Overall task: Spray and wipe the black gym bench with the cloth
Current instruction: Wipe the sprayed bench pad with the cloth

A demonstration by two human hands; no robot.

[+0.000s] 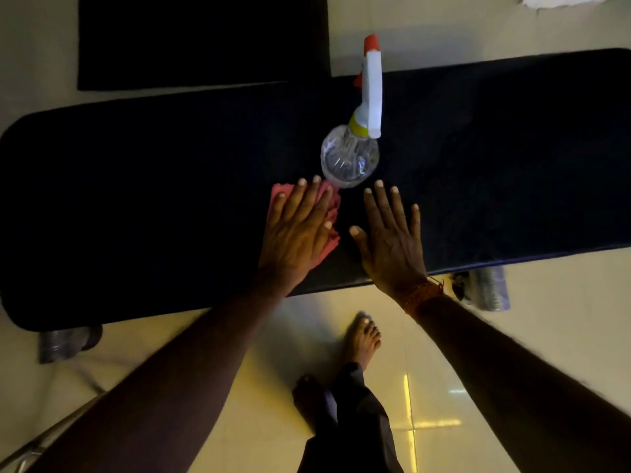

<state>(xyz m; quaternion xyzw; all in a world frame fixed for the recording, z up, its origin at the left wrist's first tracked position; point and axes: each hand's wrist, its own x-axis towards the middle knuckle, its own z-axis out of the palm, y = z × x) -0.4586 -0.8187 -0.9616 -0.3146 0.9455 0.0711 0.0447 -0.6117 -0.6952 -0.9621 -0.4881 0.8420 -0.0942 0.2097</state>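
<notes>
The black gym bench (pixel 153 199) runs across the view from left to right. A clear spray bottle (pixel 351 155) with a white and red trigger head stands upright on its middle. My left hand (pixel 300 230) lies flat, fingers spread, pressing a pink cloth (pixel 330 242) onto the bench just in front of the bottle. My right hand (pixel 392 237) rests flat on the bench beside it, fingers apart and holding nothing. The fingertips of both hands are close to the bottle's base.
A black mat (pixel 201 39) lies on the floor beyond the bench. Bench supports show at the lower left (pixel 65 343) and right (pixel 488 288). My bare feet (pixel 362 339) stand on pale tiled floor before the bench. Something white (pixel 560 0) lies at the top right.
</notes>
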